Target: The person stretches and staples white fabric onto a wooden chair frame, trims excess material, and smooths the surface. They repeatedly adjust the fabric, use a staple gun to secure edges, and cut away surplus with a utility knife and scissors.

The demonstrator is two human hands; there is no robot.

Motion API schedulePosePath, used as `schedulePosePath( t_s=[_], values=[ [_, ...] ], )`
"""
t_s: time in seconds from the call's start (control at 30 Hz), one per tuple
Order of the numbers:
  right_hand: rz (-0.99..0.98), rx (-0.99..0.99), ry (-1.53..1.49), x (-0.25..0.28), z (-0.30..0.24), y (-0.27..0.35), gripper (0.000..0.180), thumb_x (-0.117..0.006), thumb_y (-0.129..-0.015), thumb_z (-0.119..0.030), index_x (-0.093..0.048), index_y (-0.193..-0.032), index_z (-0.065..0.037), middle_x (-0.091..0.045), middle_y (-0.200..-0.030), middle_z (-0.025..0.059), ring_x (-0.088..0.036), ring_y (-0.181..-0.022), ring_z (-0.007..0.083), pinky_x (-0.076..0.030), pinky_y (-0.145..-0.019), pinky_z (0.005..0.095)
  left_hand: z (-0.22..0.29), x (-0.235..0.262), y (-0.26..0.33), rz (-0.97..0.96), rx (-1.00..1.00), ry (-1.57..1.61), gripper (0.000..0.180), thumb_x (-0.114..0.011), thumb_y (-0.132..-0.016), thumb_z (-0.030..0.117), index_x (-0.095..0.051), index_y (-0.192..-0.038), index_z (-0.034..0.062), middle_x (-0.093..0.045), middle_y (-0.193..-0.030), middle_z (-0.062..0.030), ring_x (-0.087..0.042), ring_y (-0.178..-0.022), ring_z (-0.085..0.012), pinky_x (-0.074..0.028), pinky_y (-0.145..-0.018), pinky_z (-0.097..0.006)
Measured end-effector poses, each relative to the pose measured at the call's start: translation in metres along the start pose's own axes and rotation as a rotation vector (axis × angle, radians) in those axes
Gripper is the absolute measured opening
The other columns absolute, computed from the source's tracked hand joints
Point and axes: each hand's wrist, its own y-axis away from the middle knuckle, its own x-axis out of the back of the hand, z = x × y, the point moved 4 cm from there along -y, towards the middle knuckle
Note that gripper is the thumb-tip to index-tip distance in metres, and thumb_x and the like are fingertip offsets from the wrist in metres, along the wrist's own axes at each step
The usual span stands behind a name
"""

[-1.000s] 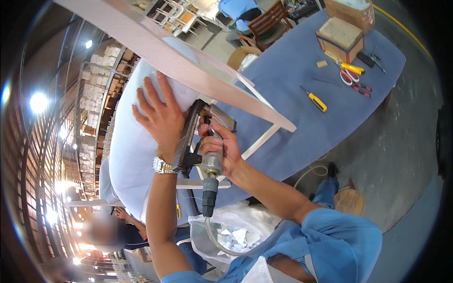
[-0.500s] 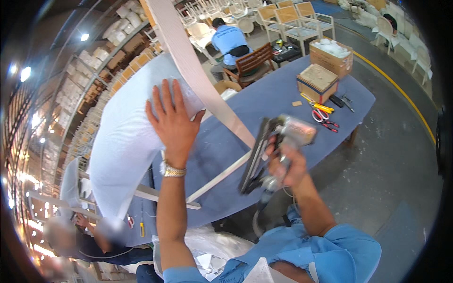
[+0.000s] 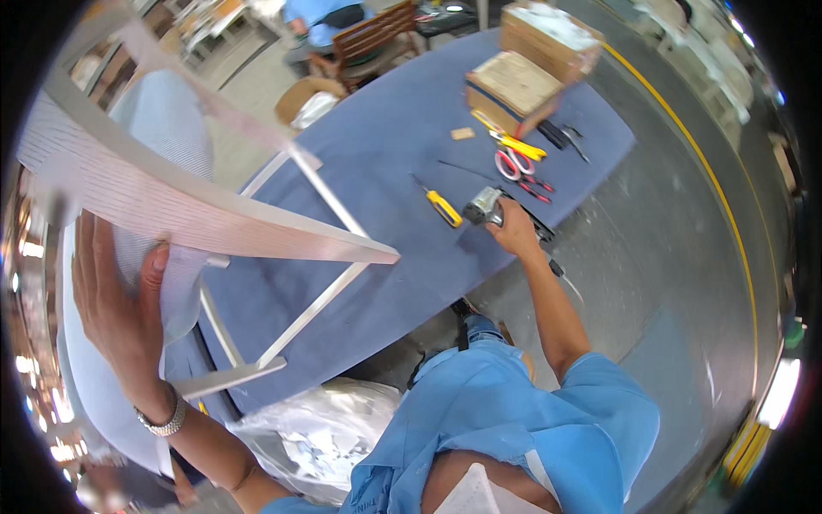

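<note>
A pale wooden chair frame (image 3: pixel 317 240) with a light mesh-covered panel (image 3: pixel 175 128) stands tilted on the blue-covered table (image 3: pixel 377 325). My left hand (image 3: pixel 116 295) lies against the mesh below a wide wooden member. Its fingers are stretched out, with the thumb apart near the wood. At the table's right edge, my right hand (image 3: pixel 514 227) is closed round a silver and black staple gun (image 3: pixel 485 206). A yellow-handled screwdriver (image 3: pixel 443 208) lies just left of the gun.
Red-handled scissors (image 3: pixel 507 165), red-handled pliers (image 3: pixel 539 188) and a yellow tool (image 3: pixel 524 147) lie farther back. Beyond them stand cardboard boxes (image 3: pixel 514 90). A clear plastic bag (image 3: pixel 330 428) sits at the near edge. A co-worker in blue (image 3: pixel 321 21) sits behind the table.
My right hand has carried the staple gun away from the chair to the table's right edge. My left hand sits lower on the mesh, and the view has shifted.
</note>
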Motion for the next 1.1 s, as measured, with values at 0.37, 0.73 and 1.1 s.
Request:
schedulePosePath(
  t_s=[0.37, 0.73, 1.1],
  values=[
    [-0.320, 0.177, 0.421, -0.136, -0.052, -0.065, 0.047, -0.075, -0.086, -0.036, -0.063, -0.115, -0.001, -0.066, -0.110, 0.0203, -0.066, -0.105, 0.0447, -0.054, -0.086, 0.0535, 0.000, -0.006, 0.018, 0.222, 0.382, -0.208, 0.043, -0.054, -0.099, 0.041, -0.071, -0.129, 0.0154, -0.063, -0.139, -0.0100, -0.058, -0.130, -0.0264, -0.030, -0.117, -0.045],
    [-0.446, 0.279, -1.220, -0.006, -0.221, -0.186, 0.030, -0.062, -0.099, -0.008, -0.050, -0.126, -0.004, -0.062, -0.103, 0.0068, -0.057, -0.066, 0.0128, -0.050, -0.054, 0.0296, -0.070, -0.062, -0.062, 0.372, 0.427, -0.143, 0.037, -0.053, -0.102, 0.039, -0.070, -0.127, 0.0174, -0.068, -0.129, -0.0114, -0.060, -0.127, -0.0292, -0.038, -0.114, -0.047],
    [0.157, 1.925, -0.693, 0.203, -0.588, -0.081, 0.032, -0.067, -0.098, -0.022, -0.059, -0.120, 0.000, -0.064, -0.111, 0.0145, -0.067, -0.085, 0.0225, -0.054, -0.075, 0.0320, -0.121, -0.095, -0.110, 0.461, 0.490, 0.001, 0.036, -0.049, -0.102, 0.033, -0.073, -0.106, 0.0070, -0.073, -0.106, -0.0110, -0.067, -0.105, -0.0280, -0.045, -0.104, -0.045]
  ],
)
